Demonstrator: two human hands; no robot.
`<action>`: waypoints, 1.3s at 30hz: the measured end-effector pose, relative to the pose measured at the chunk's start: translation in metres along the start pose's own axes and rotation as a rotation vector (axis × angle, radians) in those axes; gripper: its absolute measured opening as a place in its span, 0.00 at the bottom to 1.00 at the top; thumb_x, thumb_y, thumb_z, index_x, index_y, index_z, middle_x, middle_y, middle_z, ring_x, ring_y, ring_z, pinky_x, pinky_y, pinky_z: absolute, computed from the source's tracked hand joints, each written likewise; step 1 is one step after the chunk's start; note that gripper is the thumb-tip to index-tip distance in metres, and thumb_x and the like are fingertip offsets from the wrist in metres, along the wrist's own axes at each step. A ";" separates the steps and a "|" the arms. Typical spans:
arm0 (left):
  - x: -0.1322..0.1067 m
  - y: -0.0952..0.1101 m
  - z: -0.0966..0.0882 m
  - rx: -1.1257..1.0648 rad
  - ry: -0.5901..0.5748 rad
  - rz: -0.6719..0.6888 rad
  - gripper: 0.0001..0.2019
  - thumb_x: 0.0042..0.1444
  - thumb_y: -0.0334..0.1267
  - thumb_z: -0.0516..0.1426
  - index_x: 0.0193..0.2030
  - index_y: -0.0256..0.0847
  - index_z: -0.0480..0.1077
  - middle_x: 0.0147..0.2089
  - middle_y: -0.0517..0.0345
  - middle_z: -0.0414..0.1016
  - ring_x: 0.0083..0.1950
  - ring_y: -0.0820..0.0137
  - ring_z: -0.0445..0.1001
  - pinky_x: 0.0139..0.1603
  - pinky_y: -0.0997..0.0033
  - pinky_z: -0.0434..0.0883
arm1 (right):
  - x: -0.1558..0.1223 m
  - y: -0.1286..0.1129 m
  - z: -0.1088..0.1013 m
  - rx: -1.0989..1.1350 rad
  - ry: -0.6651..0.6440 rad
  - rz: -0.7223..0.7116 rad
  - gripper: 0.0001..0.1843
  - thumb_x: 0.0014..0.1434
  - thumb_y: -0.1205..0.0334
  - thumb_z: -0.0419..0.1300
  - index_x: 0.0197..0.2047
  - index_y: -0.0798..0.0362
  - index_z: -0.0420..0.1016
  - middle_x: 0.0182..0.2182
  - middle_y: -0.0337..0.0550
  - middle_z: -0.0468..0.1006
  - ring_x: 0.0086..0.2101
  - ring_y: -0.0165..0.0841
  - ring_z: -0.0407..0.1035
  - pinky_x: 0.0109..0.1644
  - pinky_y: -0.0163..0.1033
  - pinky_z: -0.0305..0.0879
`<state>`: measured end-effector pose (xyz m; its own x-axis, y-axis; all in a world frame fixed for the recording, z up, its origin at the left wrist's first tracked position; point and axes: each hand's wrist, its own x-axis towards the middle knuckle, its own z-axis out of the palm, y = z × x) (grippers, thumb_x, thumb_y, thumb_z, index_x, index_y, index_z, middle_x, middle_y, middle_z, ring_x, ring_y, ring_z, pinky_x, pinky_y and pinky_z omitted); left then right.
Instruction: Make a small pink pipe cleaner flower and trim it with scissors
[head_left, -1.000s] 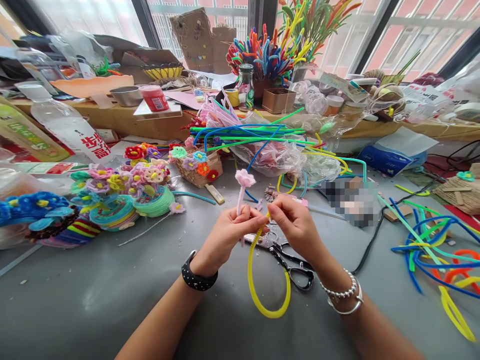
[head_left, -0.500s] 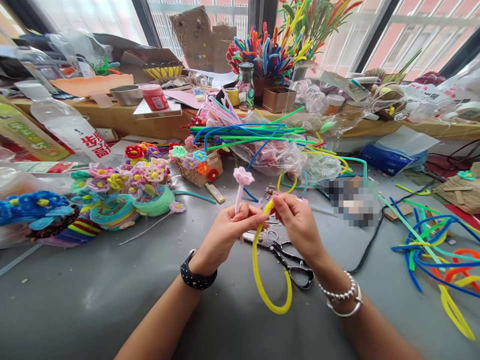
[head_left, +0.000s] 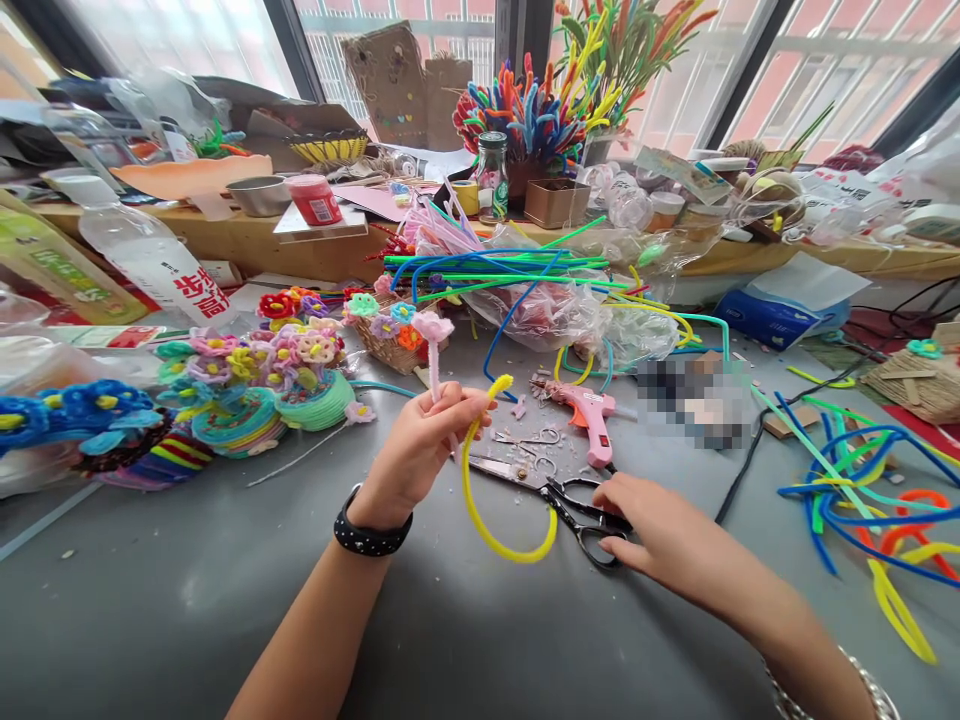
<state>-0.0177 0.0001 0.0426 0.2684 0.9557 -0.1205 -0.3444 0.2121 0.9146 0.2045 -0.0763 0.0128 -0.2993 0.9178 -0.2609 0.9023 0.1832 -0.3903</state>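
Pink flower [head_left: 433, 326] shaped; yellow pipe cleaner [head_left: 523, 556] in long curve, unshaped. Left hand [head_left: 412, 445] pinches both; right hand's [head_left: 664, 525] fingers apart at scissors [head_left: 553, 488], contact unclear.

Here on the grey bench [head_left: 285, 610], black-handled scissors [head_left: 549, 488] lie near a pink glue gun [head_left: 596, 418], small silver scissors [head_left: 526, 443] sit among scraps [head_left: 520, 408], and coloured pipe cleaners [head_left: 825, 491] sprawl at right.

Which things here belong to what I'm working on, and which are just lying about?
In use: pink flower and yellow pipe cleaner, in left hand; black scissors, right hand at handles.
Seemingly lying about: water bottle, red tub, glass bottle, blue pack.
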 end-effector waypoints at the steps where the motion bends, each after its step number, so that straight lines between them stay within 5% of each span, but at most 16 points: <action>1: 0.000 0.002 -0.002 -0.007 0.009 0.006 0.19 0.40 0.31 0.60 0.15 0.37 0.50 0.24 0.63 0.69 0.25 0.80 0.66 0.25 0.80 0.61 | 0.000 -0.001 0.002 -0.007 0.005 -0.012 0.10 0.47 0.68 0.56 0.37 0.56 0.69 0.35 0.49 0.71 0.36 0.39 0.66 0.39 0.42 0.62; 7: 0.001 0.015 -0.016 -0.065 0.094 0.010 0.13 0.40 0.30 0.60 0.17 0.36 0.57 0.25 0.62 0.70 0.21 0.84 0.63 0.20 0.84 0.60 | 0.008 -0.007 0.006 -0.092 0.027 -0.037 0.13 0.44 0.76 0.50 0.34 0.58 0.67 0.33 0.49 0.70 0.35 0.37 0.64 0.36 0.39 0.60; 13: 0.003 0.020 -0.028 -0.133 0.093 0.058 0.05 0.40 0.30 0.60 0.21 0.33 0.67 0.22 0.62 0.67 0.21 0.85 0.62 0.19 0.88 0.60 | 0.015 -0.009 0.001 -0.121 -0.005 -0.078 0.08 0.40 0.73 0.51 0.27 0.55 0.64 0.25 0.42 0.69 0.25 0.31 0.60 0.25 0.33 0.50; 18: 0.005 0.018 -0.030 -0.143 0.073 0.067 0.04 0.40 0.30 0.59 0.21 0.33 0.68 0.24 0.60 0.68 0.22 0.84 0.62 0.19 0.88 0.61 | 0.022 -0.003 -0.002 0.238 -0.122 -0.121 0.08 0.44 0.65 0.56 0.20 0.54 0.59 0.17 0.34 0.64 0.19 0.25 0.56 0.22 0.30 0.48; 23: 0.005 0.019 -0.031 -0.169 0.083 0.048 0.05 0.39 0.30 0.60 0.21 0.35 0.66 0.24 0.61 0.67 0.21 0.85 0.61 0.18 0.89 0.60 | 0.021 0.005 -0.003 0.949 -0.440 -0.008 0.14 0.50 0.53 0.55 0.25 0.58 0.66 0.23 0.43 0.74 0.24 0.28 0.69 0.28 0.32 0.63; 27: 0.005 0.019 -0.031 -0.187 0.068 0.052 0.05 0.39 0.30 0.60 0.21 0.34 0.66 0.24 0.62 0.67 0.21 0.86 0.61 0.18 0.90 0.60 | 0.019 0.007 -0.001 1.235 -0.524 -0.052 0.18 0.50 0.51 0.55 0.28 0.61 0.71 0.25 0.46 0.76 0.25 0.29 0.71 0.29 0.31 0.66; 33: 0.005 0.017 -0.032 -0.181 0.052 0.048 0.05 0.39 0.30 0.60 0.22 0.34 0.66 0.24 0.61 0.66 0.21 0.85 0.61 0.18 0.90 0.60 | 0.022 0.002 0.011 1.224 -0.584 0.058 0.18 0.51 0.53 0.56 0.28 0.63 0.72 0.25 0.48 0.77 0.26 0.28 0.72 0.31 0.30 0.67; 39: 0.006 0.017 -0.032 -0.130 0.084 0.038 0.06 0.39 0.32 0.60 0.21 0.35 0.65 0.25 0.62 0.68 0.21 0.85 0.62 0.18 0.87 0.59 | 0.021 0.007 0.007 1.201 -0.477 0.035 0.16 0.51 0.54 0.57 0.29 0.61 0.71 0.25 0.47 0.77 0.27 0.29 0.72 0.31 0.31 0.67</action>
<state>-0.0507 0.0158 0.0452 0.1788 0.9761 -0.1234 -0.4677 0.1947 0.8622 0.2026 -0.0585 -0.0012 -0.5866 0.6542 -0.4775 0.1437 -0.4961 -0.8563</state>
